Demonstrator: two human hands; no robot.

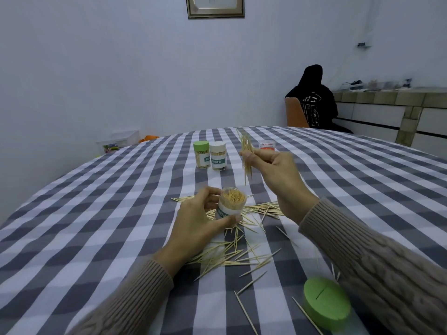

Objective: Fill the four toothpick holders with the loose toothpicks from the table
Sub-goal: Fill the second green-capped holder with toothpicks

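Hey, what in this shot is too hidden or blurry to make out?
Head view:
- Red-lidded holder: contents hidden behind right hand and its toothpick bundle.
- Open holder: label partly covered by left hand.
- Green lid: blurred, near the bottom edge.

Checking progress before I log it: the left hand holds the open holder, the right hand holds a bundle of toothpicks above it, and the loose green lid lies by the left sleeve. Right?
Not quite. The green lid lies by the right sleeve, near the table's front edge, as the head view shows. The rest stands: the left hand holds the open holder, and the right hand holds the bundle of toothpicks above it.
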